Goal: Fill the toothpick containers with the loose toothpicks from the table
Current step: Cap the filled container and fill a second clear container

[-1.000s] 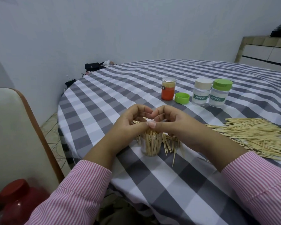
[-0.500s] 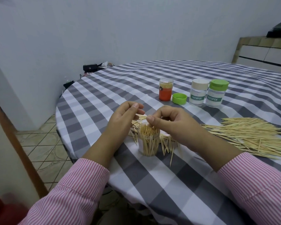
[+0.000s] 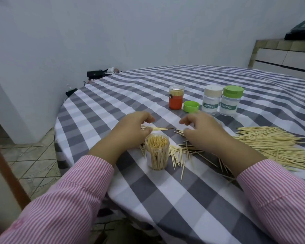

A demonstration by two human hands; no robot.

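Just nearer than both hands stands the full clear container [image 3: 157, 151]; left hand [image 3: 130, 131] pinches toothpicks [image 3: 157, 128], right hand [image 3: 203, 129] loosely curled

— How is the light?
— Soft, even and cool, apparently from overhead; the wall [image 3: 113, 32] looks bluish-grey with no hot spots.

— Any shadows?
— Faint ones only, under the hands and just beside the clear container [image 3: 157, 152] on the checked tablecloth [image 3: 165, 199].

— Sharpness?
— The middle is fairly crisp; the "TOOTHPICK" labels read clearly. The striped sleeves [image 3: 69, 199] near the bottom corners go soft.

— Distortion?
— Wide-angle bending: the table rim curves and the left edge smears. No glare worth noting.
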